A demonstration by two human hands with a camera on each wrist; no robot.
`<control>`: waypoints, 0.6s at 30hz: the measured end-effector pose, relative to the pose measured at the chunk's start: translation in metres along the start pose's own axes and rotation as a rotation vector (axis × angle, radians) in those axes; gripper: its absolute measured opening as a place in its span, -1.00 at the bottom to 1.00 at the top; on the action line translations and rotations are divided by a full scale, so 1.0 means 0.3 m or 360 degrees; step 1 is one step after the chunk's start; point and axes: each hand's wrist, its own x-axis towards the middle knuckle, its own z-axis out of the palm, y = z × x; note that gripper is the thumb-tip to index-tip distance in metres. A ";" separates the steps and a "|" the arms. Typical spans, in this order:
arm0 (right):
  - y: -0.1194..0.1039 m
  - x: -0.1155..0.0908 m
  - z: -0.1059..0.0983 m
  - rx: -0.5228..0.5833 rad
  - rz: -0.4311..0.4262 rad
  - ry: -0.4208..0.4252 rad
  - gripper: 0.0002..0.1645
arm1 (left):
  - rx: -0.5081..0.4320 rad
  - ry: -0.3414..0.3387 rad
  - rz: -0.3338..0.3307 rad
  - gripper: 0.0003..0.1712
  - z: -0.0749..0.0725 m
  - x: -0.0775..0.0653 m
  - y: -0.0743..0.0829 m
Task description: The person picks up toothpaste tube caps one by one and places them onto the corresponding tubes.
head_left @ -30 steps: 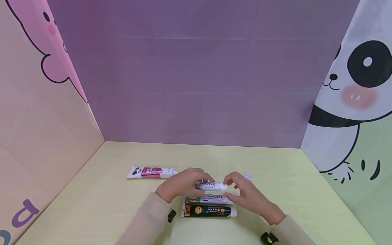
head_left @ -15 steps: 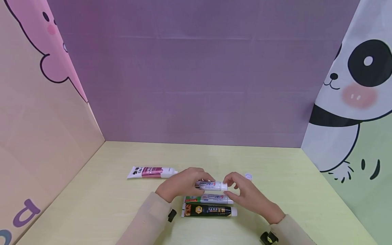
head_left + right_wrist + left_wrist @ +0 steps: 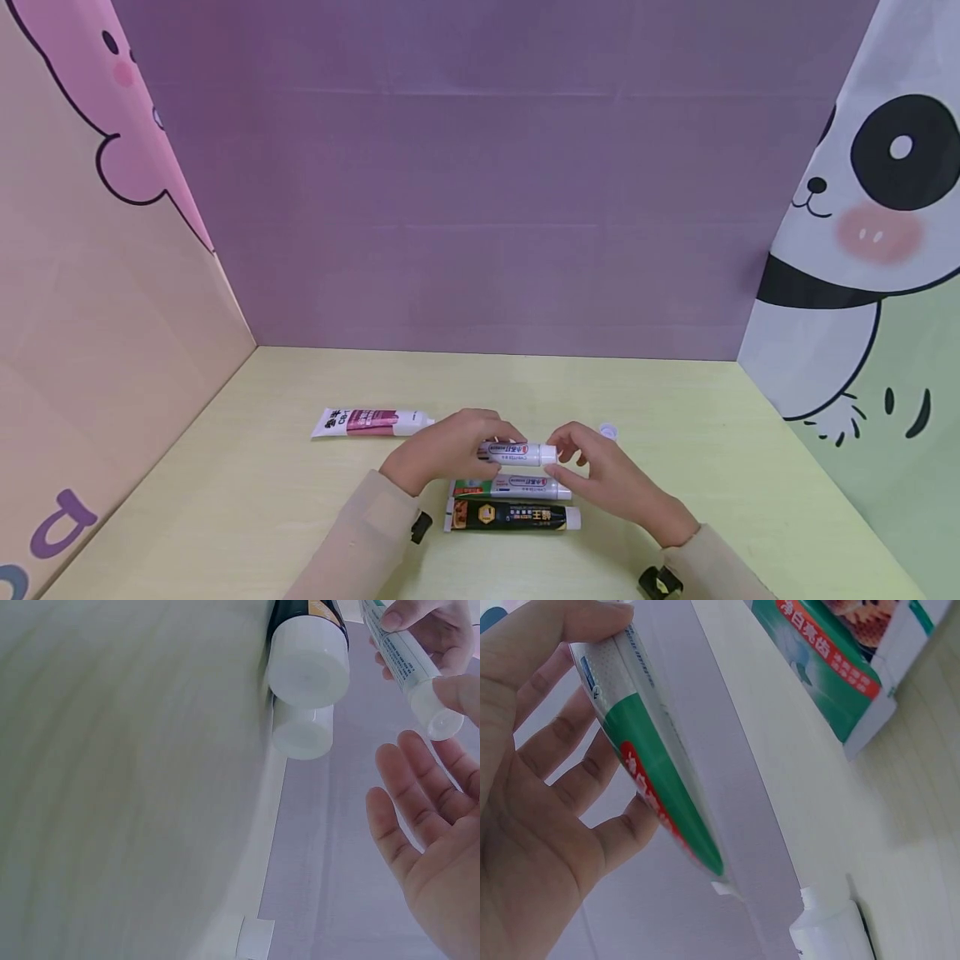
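Observation:
My left hand [image 3: 446,450] holds a white and green toothpaste tube [image 3: 516,453] level above the table, its thumb and fingers on either side of the tube's body. From the right, the thumb and forefinger of my right hand [image 3: 611,475] pinch the tube's white cap [image 3: 435,712]; the other fingers are spread below it in the right wrist view. Nearer me lie a similar white and green tube [image 3: 517,487] and a black toothpaste tube [image 3: 517,515], side by side, both with white caps to the right.
Left of my hands lies a white and pink tube [image 3: 371,422]; its bare threaded nozzle [image 3: 810,898] shows in the left wrist view. A loose white cap [image 3: 608,432] rests on the table behind my right hand. Panels stand at the back and both sides of the table [image 3: 225,500].
My right thumb has shifted slightly upward at the cap, and the held tube has risen a touch. The left hand's hold and the tubes on the table look the same.

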 end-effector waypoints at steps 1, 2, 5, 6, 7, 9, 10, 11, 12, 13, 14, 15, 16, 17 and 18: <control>0.000 0.000 -0.001 -0.0003 0.0014 -0.0006 -0.74 | 0.0001 0.0002 0.0001 -0.55 0.000 0.000 -0.001; -0.001 -0.001 -0.002 -0.0004 0.0030 -0.0013 -0.75 | 0.0001 0.0004 0.0002 -0.55 0.000 -0.001 -0.001; 0.000 -0.001 -0.003 -0.0001 0.0061 -0.0035 -0.80 | 0.0000 0.0011 0.0015 -0.55 0.000 -0.002 0.000; 0.000 -0.001 -0.003 0.0002 0.0068 -0.0040 -0.82 | 0.0000 0.0012 0.0018 -0.55 0.001 -0.002 0.000; 0.001 -0.001 -0.003 0.0005 0.0077 -0.0044 -0.84 | 0.0004 0.0014 0.0025 -0.55 0.001 -0.002 0.000; 0.000 -0.001 -0.003 0.0004 0.0092 -0.0051 -0.87 | 0.0013 0.0016 0.0034 -0.54 0.002 -0.003 0.002; 0.000 -0.001 -0.003 0.0001 0.0100 -0.0053 -0.89 | 0.0020 0.0017 0.0044 -0.54 0.002 -0.004 0.002; -0.001 0.000 -0.003 -0.0001 0.0109 -0.0057 -0.91 | 0.0027 0.0016 0.0041 -0.54 0.002 -0.005 0.003; -0.001 0.000 -0.003 0.0001 0.0122 -0.0062 -0.92 | 0.0034 0.0018 0.0046 -0.54 0.003 -0.005 0.003; -0.002 0.001 -0.003 -0.0003 0.0130 -0.0065 -0.91 | 0.0041 0.0017 0.0050 -0.54 0.003 -0.006 0.003; -0.002 0.001 -0.003 -0.0011 0.0133 -0.0066 -0.89 | 0.0044 0.0016 0.0051 -0.54 0.003 -0.006 0.004; -0.002 0.002 -0.003 -0.0020 0.0134 -0.0066 -0.86 | 0.0045 0.0016 0.0057 -0.55 0.003 -0.006 0.005; -0.001 0.002 -0.002 -0.0027 0.0136 -0.0068 -0.84 | 0.0043 0.0015 0.0061 -0.55 0.003 -0.006 0.006; -0.001 0.002 -0.002 -0.0035 0.0135 -0.0071 -0.81 | 0.0042 0.0014 0.0059 -0.55 0.003 -0.006 0.007; 0.001 0.003 -0.002 -0.0044 0.0126 -0.0070 -0.79 | 0.0039 0.0013 0.0063 -0.55 0.003 -0.006 0.008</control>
